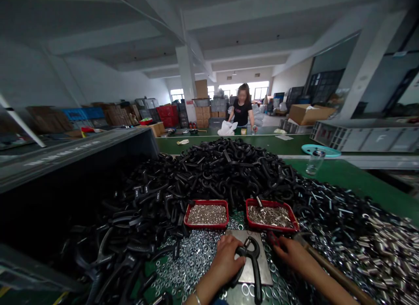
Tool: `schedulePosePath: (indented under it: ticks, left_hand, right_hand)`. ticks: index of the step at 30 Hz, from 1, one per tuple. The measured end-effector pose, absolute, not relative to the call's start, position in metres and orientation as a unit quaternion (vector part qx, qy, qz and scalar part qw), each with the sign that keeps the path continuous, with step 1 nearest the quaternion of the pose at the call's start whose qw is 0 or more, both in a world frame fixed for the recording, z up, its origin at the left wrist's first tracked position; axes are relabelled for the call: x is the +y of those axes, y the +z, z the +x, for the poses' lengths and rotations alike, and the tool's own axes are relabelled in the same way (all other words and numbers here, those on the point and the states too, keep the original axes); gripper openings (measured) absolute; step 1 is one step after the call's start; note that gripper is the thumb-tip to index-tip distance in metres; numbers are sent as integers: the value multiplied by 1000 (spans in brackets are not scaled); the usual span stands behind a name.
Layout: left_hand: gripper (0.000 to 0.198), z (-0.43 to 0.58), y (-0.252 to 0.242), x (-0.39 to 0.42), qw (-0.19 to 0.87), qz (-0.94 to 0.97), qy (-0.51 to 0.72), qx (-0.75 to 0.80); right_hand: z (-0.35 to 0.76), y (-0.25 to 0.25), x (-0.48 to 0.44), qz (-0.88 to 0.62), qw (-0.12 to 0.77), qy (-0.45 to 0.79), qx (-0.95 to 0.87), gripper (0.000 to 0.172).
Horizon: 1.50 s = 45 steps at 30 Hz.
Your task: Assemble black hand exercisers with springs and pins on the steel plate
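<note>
As the left hand [224, 259] grips a black hook-shaped part [252, 248], a steel plate [262, 270] backs it firmly.
The right hand [290, 254], grip unclear, lies just beside a wood-handled hammer [337, 274]; two red trays [206, 201] of small metal parts sit close, seemingly for easy reach.

Bare forearms [327, 282], a thin silver bracelet [197, 299] at the left wrist [204, 287].

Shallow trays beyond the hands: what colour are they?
Red, both the left shallow rectangular tray and the right shallow rectangular tray; clearest in the head view.
</note>
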<state>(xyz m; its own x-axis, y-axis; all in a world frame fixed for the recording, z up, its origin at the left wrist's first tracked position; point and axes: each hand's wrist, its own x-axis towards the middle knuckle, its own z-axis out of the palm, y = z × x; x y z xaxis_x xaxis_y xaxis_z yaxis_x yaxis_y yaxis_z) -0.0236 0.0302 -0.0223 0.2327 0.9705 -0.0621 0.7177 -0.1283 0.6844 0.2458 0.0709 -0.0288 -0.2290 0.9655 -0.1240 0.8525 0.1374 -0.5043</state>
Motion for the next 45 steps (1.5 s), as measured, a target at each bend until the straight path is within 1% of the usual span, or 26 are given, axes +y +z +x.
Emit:
schedulePosePath:
  ticks: [3, 6, 9, 11, 14, 16, 19, 24, 30, 37, 41, 45]
  left_hand:
    - [35, -21, -28, 28, 307, 714, 222, 588]
    - [32, -17, -34, 27, 304, 709, 247, 587]
    - [28, -16, -37, 26, 291, 714, 265, 578]
    - [29, -17, -37, 24, 283, 723, 269, 570]
    - [36, -20, -40, 24, 276, 734, 266, 561]
    - [39, -22, -44, 25, 274, 735, 263, 562]
    - [39, -22, -49, 26, 271, 734, 265, 564]
    - [39, -22, -49, 26, 264, 732, 274, 565]
    - [38, -21, -43, 24, 262, 722, 267, 582]
    - [42, -20, -48, 23, 256, 720, 265, 588]
    - [44, -19, -49, 23, 255, 716, 266, 593]
    - [46, -19, -48, 23, 254, 719, 259, 593]
  right_hand:
    - [256, -22, 67, -580, 137, 320, -736, 27]
    - [261, -17, 68, -572, 193, 377, -703, 29]
    - [256, -11, 68, -563, 269, 381, -682, 28]
    - [247, -7, 65, -544, 332, 417, -648, 33]
    - [226, -7, 59, -510, 431, 474, -574, 41]
    - [212, -13, 57, -500, 461, 484, -551, 43]
    - [192, -28, 55, -506, 480, 483, -530, 42]
    - [171, -41, 55, -494, 481, 492, -531, 39]
    - [167, -40, 56, -501, 460, 500, -536, 34]
    - [167, -38, 57, -521, 434, 495, -543, 33]
    - [164, -36, 53, -529, 418, 444, -590, 31]
    - [156, -30, 55, -570, 332, 317, -682, 33]
